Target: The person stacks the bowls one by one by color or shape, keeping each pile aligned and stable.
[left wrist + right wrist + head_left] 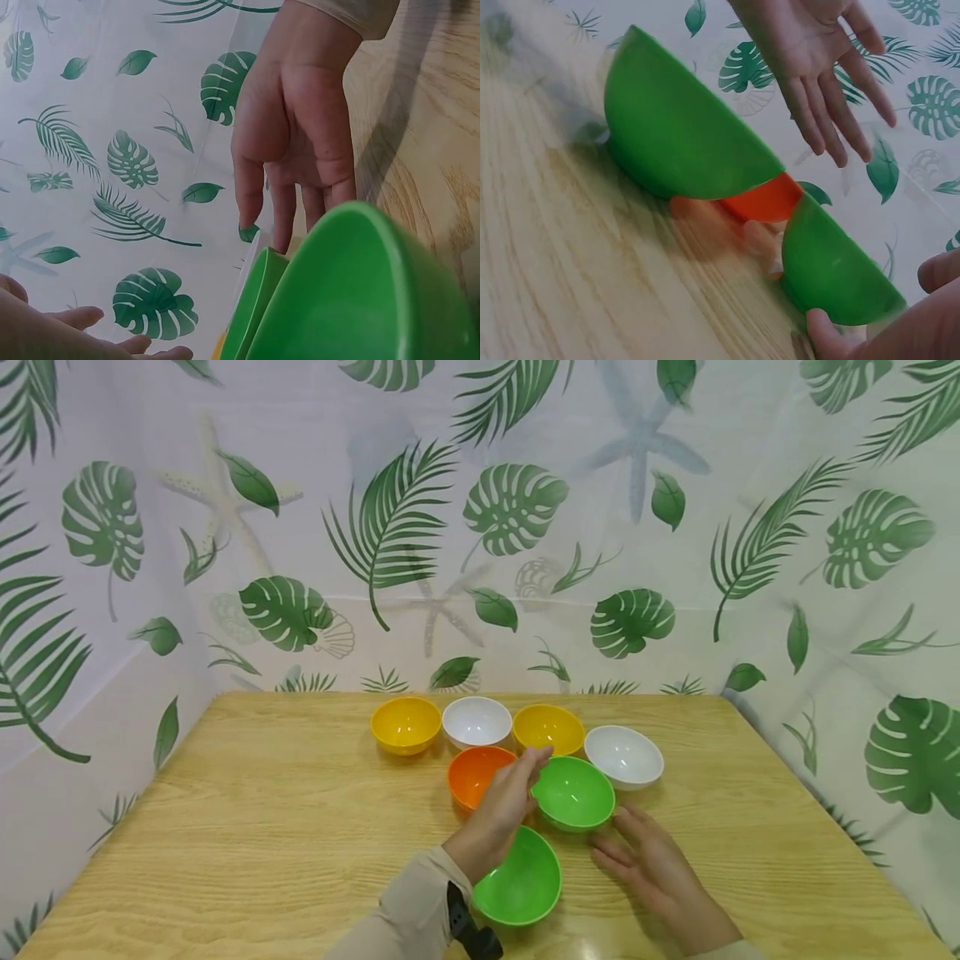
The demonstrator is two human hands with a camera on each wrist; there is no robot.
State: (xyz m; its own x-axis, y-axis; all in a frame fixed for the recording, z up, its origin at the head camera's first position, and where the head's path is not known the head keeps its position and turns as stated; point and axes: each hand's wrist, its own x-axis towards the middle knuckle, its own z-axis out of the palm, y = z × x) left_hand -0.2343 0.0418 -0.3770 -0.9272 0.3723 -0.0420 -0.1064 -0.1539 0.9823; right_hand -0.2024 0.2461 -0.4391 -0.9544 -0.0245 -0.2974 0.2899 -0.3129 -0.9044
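Two green bowls are nearest the hands: one [573,795] in the second row, the other [528,885] at the front, partly covered by the left forearm. My left hand [498,806] is raised above the bowls, fingers extended, in front of the orange bowl [474,770] and beside the second-row green bowl. In the right wrist view this left hand [829,71] hangs apart from the bowls, palm showing. My right hand [652,864] is at the right side of the second-row green bowl, fingers loosely spread; in the right wrist view a fingertip [821,324] appears to touch its lower side.
Behind stand a yellow bowl [406,727], a white bowl [477,723], another yellow bowl [549,729] and another white bowl [624,757] in a row. They sit on a wooden table [262,827], against a leaf-patterned cloth backdrop [525,635].
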